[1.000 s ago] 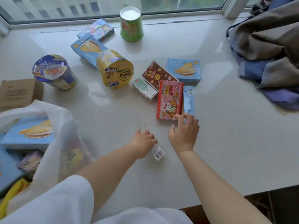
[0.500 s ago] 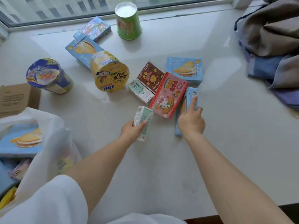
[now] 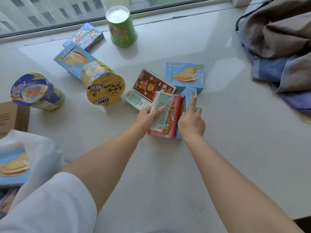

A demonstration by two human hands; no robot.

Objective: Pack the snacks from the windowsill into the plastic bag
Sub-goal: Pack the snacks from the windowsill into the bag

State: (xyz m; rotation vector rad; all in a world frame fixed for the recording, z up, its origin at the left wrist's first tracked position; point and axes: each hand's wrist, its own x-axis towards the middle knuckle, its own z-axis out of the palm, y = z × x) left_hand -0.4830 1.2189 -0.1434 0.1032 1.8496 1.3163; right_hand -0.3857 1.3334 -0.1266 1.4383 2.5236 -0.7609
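We are in a home, at a wide white windowsill [image 3: 210,157]. A window [image 3: 50,12] at the far edge shows apartment buildings outside, and folded clothes [image 3: 282,47] are piled on the right.

The pale green carton [image 3: 161,110] in the left hand [image 3: 146,118] is smeared by motion, so its print cannot be read, and it covers the upper part of the pink box [image 3: 170,121]; the right hand [image 3: 191,123] hides the middle of the slim blue box [image 3: 190,96], whose near end shows only as a corner. The plastic bag [image 3: 36,148] runs off the left edge, its contents showing only partly through the film; the cardboard box [image 3: 15,117] is cut by the same edge; the heap of cloth [image 3: 279,41] runs off the right edge.
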